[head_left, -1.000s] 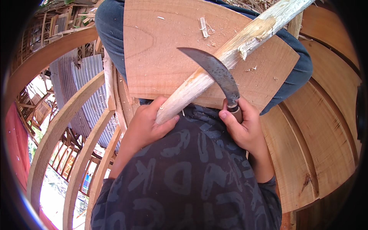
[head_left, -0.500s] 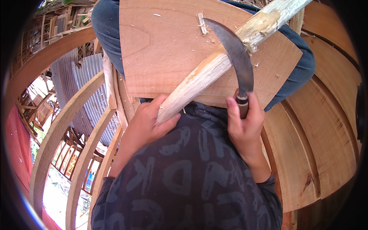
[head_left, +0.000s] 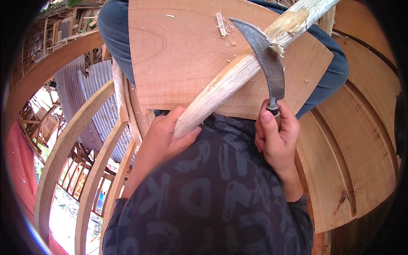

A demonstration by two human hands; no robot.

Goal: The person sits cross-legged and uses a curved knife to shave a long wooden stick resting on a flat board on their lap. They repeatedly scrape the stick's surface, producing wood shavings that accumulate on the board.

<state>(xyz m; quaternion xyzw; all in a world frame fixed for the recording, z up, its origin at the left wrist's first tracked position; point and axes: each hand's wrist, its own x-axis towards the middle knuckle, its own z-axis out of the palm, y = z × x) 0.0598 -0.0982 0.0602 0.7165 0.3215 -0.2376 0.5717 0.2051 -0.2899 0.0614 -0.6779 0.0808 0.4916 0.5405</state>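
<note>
Across the person's lap, in the head view, a broad wooden board (head_left: 170,63) lies over the legs (head_left: 114,34), probably to give a firm rest and shield the trousers from the blade. A peeled pole (head_left: 225,80) slants over this board, from near the waist toward the upper right, where it runs past the board's edge. The left hand (head_left: 163,134) has its fingers wrapped round the pole's near end, close to the dark shirt (head_left: 197,199), which seems meant to stop it rolling or sliding. The right hand (head_left: 278,138) has its fingers closed on the handle of a curved knife (head_left: 270,63); the blade crosses the pole beside a frayed curl of wood (head_left: 278,49), its tip out over the board. The low grip near the body seems to favour control. Loose shavings (head_left: 221,25) lie on the board, which catches them much as a tray would; I can make out no container near the hands. Planks (head_left: 361,119) stand to the right, slats (head_left: 70,136) to the left.
</note>
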